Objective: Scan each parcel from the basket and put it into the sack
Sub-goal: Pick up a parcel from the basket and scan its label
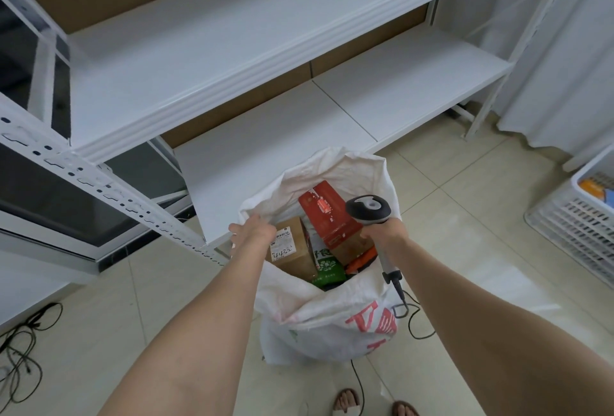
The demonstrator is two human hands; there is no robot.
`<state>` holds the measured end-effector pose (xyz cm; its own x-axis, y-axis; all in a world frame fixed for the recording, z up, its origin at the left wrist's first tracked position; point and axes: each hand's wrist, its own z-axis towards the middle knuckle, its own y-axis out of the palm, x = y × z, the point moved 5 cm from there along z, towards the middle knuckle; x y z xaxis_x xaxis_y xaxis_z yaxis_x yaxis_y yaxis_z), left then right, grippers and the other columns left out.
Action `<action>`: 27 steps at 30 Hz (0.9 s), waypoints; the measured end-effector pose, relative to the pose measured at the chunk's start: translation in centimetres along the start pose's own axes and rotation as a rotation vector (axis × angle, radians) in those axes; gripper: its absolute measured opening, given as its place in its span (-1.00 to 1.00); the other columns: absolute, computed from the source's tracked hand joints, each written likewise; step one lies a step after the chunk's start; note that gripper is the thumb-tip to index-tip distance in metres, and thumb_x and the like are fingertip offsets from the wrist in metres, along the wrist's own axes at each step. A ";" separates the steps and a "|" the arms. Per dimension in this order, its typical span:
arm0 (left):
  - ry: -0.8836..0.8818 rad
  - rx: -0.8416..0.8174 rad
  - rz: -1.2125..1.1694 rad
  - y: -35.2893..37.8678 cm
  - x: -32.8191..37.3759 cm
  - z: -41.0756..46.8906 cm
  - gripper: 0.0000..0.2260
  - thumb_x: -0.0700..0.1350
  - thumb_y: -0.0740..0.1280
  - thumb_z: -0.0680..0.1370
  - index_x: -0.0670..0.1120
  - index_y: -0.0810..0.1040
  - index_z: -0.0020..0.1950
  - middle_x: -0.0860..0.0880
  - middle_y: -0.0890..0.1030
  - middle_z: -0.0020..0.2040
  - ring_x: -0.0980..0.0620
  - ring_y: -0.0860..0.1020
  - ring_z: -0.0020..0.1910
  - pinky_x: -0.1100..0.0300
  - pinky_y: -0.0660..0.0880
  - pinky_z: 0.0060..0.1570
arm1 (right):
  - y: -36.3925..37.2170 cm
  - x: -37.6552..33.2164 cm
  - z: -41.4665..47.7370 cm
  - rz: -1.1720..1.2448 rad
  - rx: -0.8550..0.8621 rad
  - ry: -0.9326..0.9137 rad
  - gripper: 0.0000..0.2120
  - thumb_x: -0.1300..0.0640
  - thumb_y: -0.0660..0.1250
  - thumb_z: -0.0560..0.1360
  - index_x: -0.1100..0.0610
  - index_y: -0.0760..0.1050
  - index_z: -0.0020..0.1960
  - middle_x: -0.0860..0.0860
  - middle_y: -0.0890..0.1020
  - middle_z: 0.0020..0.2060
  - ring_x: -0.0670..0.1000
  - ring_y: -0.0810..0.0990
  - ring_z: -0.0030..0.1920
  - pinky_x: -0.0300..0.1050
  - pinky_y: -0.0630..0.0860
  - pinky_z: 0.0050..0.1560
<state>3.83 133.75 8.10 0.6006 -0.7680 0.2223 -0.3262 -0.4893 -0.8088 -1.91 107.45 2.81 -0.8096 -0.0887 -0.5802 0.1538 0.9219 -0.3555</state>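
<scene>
A white woven sack [332, 326] with red print stands open on the floor in front of me. Inside lie a brown cardboard parcel [292, 249] with a label, a red box [329, 216] and a green packet [327, 271]. My left hand [252, 231] is at the sack's left rim, over the brown parcel; its fingers are hidden, so I cannot tell whether it holds anything. My right hand [382, 233] grips a grey handheld scanner [368, 209] over the sack's right rim, head pointing away from me. The white basket [578, 213] sits at the right edge with coloured parcels in it.
A white metal shelving unit [232, 50] stands behind the sack, its post [109, 183] just left of my left hand. The scanner's cable [415, 326] trails down by the sack. More black cables [23, 342] lie on the tiled floor at left. My sandalled feet [345, 402] are below.
</scene>
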 end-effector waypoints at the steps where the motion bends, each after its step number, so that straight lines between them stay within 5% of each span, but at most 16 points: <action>1: -0.003 0.008 0.000 0.3 -0.1 0.2 -0.53 -0.16 0.18 0.55 0.10 0.28 0.45 -0.17 0.18 0.35 -0.21 0.28 0.30 -0.07 0.36 0.28 | -0.1 0.2 0.4 -0.007 0.023 0.000 -0.62 0.18 0.45 0.43 0.23 0.47 0.20 0.13 0.55 0.08 0.02 0.53 -0.19 -0.20 0.45 -0.37; 3: 0.001 0.041 0.005 1.0 -0.5 0.6 -0.52 -0.17 0.18 0.56 0.15 0.28 0.45 -0.17 0.17 0.36 -0.20 0.26 0.32 -0.05 0.31 0.32 | -0.5 0.9 1.3 -0.028 0.095 0.003 -0.63 0.13 0.47 0.41 0.22 0.44 0.13 0.17 0.48 0.24 0.11 0.56 0.01 -0.06 0.58 -0.07; 6: 0.020 0.093 0.005 1.6 -0.5 1.3 -0.50 -0.20 0.18 0.56 0.18 0.28 0.45 -0.16 0.16 0.39 -0.19 0.25 0.35 -0.03 0.25 0.33 | -0.9 1.6 2.3 -0.065 0.164 0.019 -0.60 0.12 0.44 0.42 0.18 0.24 0.02 0.17 0.33 0.39 0.20 0.44 0.26 0.04 0.48 0.25; 9: 0.017 0.079 -0.037 2.3 -0.5 2.5 -0.50 -0.23 0.15 0.54 0.20 0.35 0.40 -0.16 0.21 0.36 -0.22 0.34 0.30 -0.06 0.32 0.32 | -1.0 1.9 3.5 0.009 0.137 0.054 -0.59 0.15 0.44 0.42 0.21 0.23 0.05 0.16 0.39 0.32 0.11 0.50 0.02 -0.03 0.54 0.04; 12: 0.016 0.072 -0.064 3.1 -0.9 3.8 -0.48 -0.28 0.13 0.52 0.09 0.35 0.44 -0.14 0.19 0.42 -0.21 0.45 0.23 -0.05 0.43 0.24 | -0.9 2.2 5.4 0.076 0.046 0.036 -0.60 0.22 0.44 0.42 0.27 0.41 0.19 0.13 0.52 -0.04 0.02 0.47 -0.23 -0.17 0.40 -0.34; 15: 0.026 0.114 -0.083 3.6 -0.8 3.8 -0.52 -0.31 0.15 0.55 -0.12 0.27 0.48 -0.15 0.25 0.46 -0.20 0.38 0.35 -0.02 0.41 0.26 | -1.0 2.1 6.1 0.131 0.056 -0.046 -0.84 0.30 0.36 0.44 0.24 0.52 0.02 0.11 0.56 -0.18 0.05 0.51 -0.22 -0.09 0.48 -0.24; 19: 0.008 0.237 -0.218 2.4 1.1 2.3 -0.49 -0.31 0.15 0.55 -0.15 0.21 0.51 -0.18 0.34 0.43 -0.23 0.36 0.36 -0.04 0.40 0.27 | -2.6 -1.7 5.9 0.163 0.045 -0.183 -0.79 0.22 0.36 0.38 0.17 0.57 0.02 0.11 0.65 -0.21 0.15 0.65 -0.16 0.12 0.63 -0.07; 24: -0.082 0.365 -0.337 -0.5 3.0 -0.4 -0.44 -0.30 0.20 0.54 -0.14 0.15 0.53 -0.22 0.42 0.35 -0.25 0.41 0.31 -0.10 0.43 0.24 | -5.3 -8.5 3.3 0.054 0.038 -0.346 -0.96 0.29 0.28 0.38 0.19 0.47 -0.21 0.05 0.50 -0.42 0.08 0.51 -0.35 -0.11 0.44 -0.32; 27: -0.114 0.378 -0.441 -1.3 3.2 -1.5 -0.44 -0.29 0.21 0.53 -0.17 0.16 0.52 -0.24 0.43 0.32 -0.27 0.43 0.28 -0.09 0.43 0.23 | -5.2 -10.7 2.2 0.010 -0.011 -0.409 -0.83 0.32 0.26 0.40 0.14 0.37 -0.32 0.02 0.44 -0.47 0.02 0.42 -0.43 -0.19 0.32 -0.40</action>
<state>5.07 131.33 10.71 0.7019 -0.4663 0.5384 0.2423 -0.5545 -0.7962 7.19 102.82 9.23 -0.5160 -0.2205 -0.8277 0.1522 0.9274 -0.3419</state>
